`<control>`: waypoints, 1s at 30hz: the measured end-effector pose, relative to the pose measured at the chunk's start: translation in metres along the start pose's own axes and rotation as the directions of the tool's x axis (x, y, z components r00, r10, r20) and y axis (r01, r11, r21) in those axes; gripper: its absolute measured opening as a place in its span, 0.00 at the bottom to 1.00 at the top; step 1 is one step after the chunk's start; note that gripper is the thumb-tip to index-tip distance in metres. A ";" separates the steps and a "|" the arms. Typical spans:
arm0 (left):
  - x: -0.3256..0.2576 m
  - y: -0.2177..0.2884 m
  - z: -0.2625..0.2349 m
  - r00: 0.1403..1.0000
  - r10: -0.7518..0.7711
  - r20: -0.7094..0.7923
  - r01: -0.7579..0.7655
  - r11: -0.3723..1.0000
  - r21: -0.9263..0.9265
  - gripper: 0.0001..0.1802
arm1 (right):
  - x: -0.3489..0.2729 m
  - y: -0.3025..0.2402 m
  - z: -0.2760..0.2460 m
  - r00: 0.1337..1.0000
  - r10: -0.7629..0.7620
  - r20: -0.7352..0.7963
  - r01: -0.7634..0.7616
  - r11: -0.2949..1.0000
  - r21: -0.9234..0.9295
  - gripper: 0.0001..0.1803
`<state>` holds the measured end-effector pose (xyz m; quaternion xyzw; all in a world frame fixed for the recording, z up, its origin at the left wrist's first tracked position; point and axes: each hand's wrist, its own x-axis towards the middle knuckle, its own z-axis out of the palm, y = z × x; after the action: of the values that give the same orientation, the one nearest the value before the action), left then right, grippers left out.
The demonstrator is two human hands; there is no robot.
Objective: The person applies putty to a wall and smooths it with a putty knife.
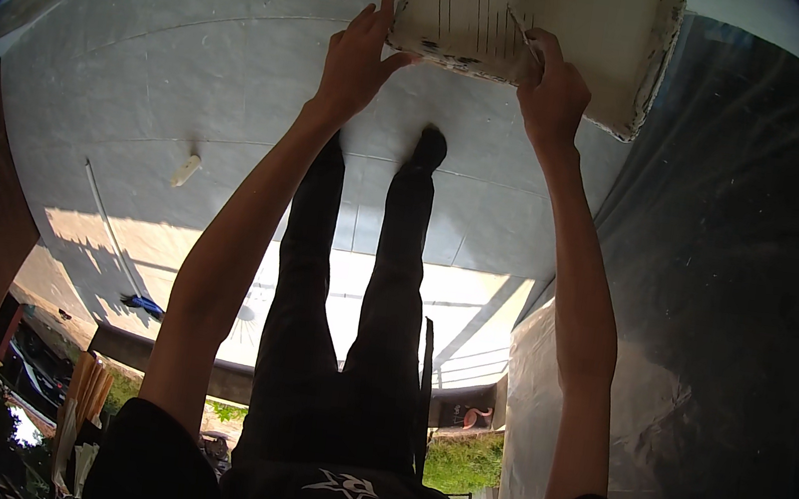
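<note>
Fingers of the left hand: we see them parted in a wide curve, the tips up along the side wall of the tray and the thumb stretched to its near corner, so they have hold of that corner.
Fingers of the right hand: bent well in and nearly closed over the near wall, pinching a slim pale strip; whether they also grip the rim we cannot tell.
Tray: straight-sided and off-white, just beyond and between both sets of fingers, touching the left ones and reaching past the right ones.
Ribbed slope: we make out thin dark lines in rows between the two hands, with a smooth, plain surface beyond the right fingertips.
Rim: rough and crusted, with dark smears on the near wall between the thumb and the right fingers.
Floor: smooth grey, crossed by thin seams, below the fingers.
Pale lump: small and longish, well apart from the left fingers, down to their left.
Broom: straight light pole and blue head, farther below the left fingers.
Plastic sheet: creased and translucent, below the right fingers beside the forearm.
</note>
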<state>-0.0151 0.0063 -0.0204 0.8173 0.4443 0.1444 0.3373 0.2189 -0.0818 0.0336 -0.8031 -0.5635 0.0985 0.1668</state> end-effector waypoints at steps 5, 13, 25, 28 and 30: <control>-0.001 -0.002 0.002 0.998 0.047 -0.050 -0.044 0.997 0.063 0.52 | -0.008 0.006 -0.017 0.974 -0.187 0.131 0.176 0.980 0.090 0.22; -0.002 0.003 -0.001 1.000 -0.028 0.007 0.027 0.994 0.102 0.52 | 0.011 0.014 -0.023 0.920 -0.276 0.277 0.233 0.956 0.177 0.18; -0.003 0.007 -0.001 0.997 -0.068 0.026 0.064 0.988 0.138 0.52 | 0.060 0.012 -0.033 0.751 -0.003 0.660 -0.101 0.988 0.119 0.22; -0.002 0.010 0.001 0.996 -0.081 0.035 0.075 0.988 0.138 0.52 | 0.066 0.022 -0.033 0.783 -0.115 0.611 -0.013 0.980 0.200 0.22; -0.004 0.011 -0.003 0.990 -0.120 0.073 0.109 0.984 0.138 0.52 | 0.074 0.018 -0.038 0.729 -0.114 0.675 -0.045 0.976 0.212 0.23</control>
<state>-0.0118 0.0004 -0.0111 0.8164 0.4852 0.0613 0.3072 0.2736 -0.0243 0.0644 -0.6769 -0.5861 0.4439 0.0350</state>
